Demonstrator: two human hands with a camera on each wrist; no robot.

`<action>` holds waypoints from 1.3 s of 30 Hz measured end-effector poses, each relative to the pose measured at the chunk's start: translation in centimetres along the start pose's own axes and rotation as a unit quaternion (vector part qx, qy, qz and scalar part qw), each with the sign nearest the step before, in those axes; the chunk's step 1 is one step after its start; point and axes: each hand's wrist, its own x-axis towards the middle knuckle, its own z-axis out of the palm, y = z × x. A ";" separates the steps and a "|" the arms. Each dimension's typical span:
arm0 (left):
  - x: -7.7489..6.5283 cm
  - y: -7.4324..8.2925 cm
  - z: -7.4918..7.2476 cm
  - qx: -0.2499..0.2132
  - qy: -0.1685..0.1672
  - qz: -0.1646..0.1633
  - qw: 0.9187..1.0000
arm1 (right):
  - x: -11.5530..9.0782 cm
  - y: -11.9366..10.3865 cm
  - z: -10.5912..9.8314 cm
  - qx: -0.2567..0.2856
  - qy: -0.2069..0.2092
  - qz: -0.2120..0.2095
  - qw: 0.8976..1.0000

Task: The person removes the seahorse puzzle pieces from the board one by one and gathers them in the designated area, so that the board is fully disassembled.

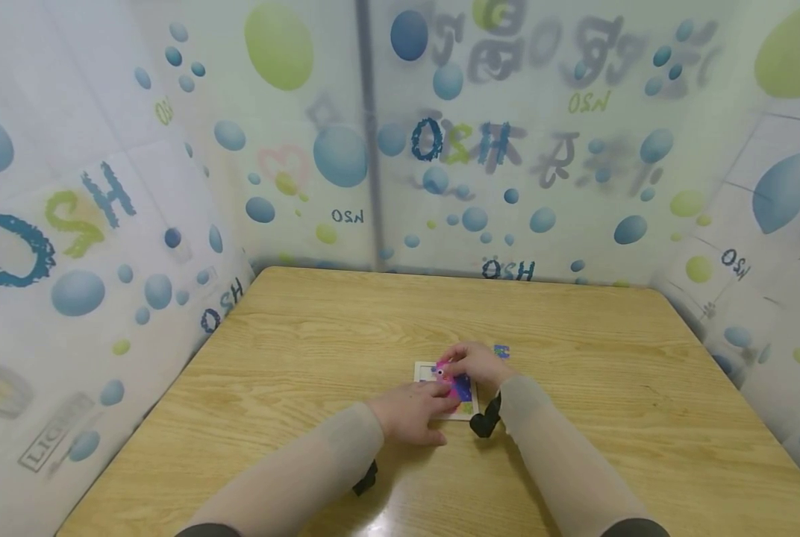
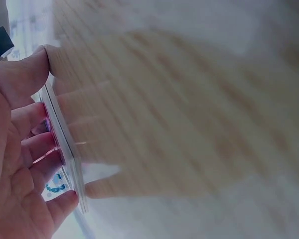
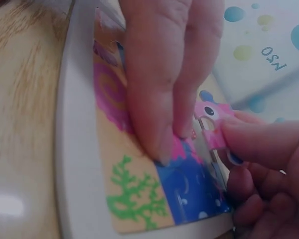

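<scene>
A small jigsaw puzzle with a white frame (image 3: 78, 129) lies on the table, showing green seaweed, a pink shape and blue water. The fingers of my left hand (image 1: 410, 414) lie nearly straight over it; in the right wrist view their fingertips press on the pink and blue part. My right hand (image 1: 477, 364) pinches a pink puzzle piece (image 3: 223, 110) with a printed eye between thumb and fingers. That piece is tilted at the edge of the assembled part, beside the left fingertips. In the left wrist view, the left fingers (image 2: 40, 144) reach the side of the frame.
A loose blue puzzle piece (image 1: 501, 351) lies on the wooden table (image 1: 306, 335), just beyond the right hand. Printed curtains (image 1: 292, 209) stand around the back and sides of the table.
</scene>
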 end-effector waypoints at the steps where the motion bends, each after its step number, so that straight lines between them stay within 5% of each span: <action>1: 0.0 0.0 0.0 -0.002 -0.001 -0.001 1.000 | 0.0 0.0 -0.1 0.012 0.001 0.004 1.000; 14: -0.1 0.2 -0.1 -0.007 -0.004 -0.008 1.000 | -0.5 -0.1 -0.7 0.103 -0.006 -0.003 0.995; 25: 0.0 0.2 0.0 -0.019 -0.007 -0.021 1.000 | -1.1 0.0 -3.1 0.027 0.007 -0.019 0.999; 39: -0.1 0.3 -0.1 -0.032 -0.013 -0.026 0.999 | -1.9 2.4 -6.5 0.040 0.011 -0.024 0.999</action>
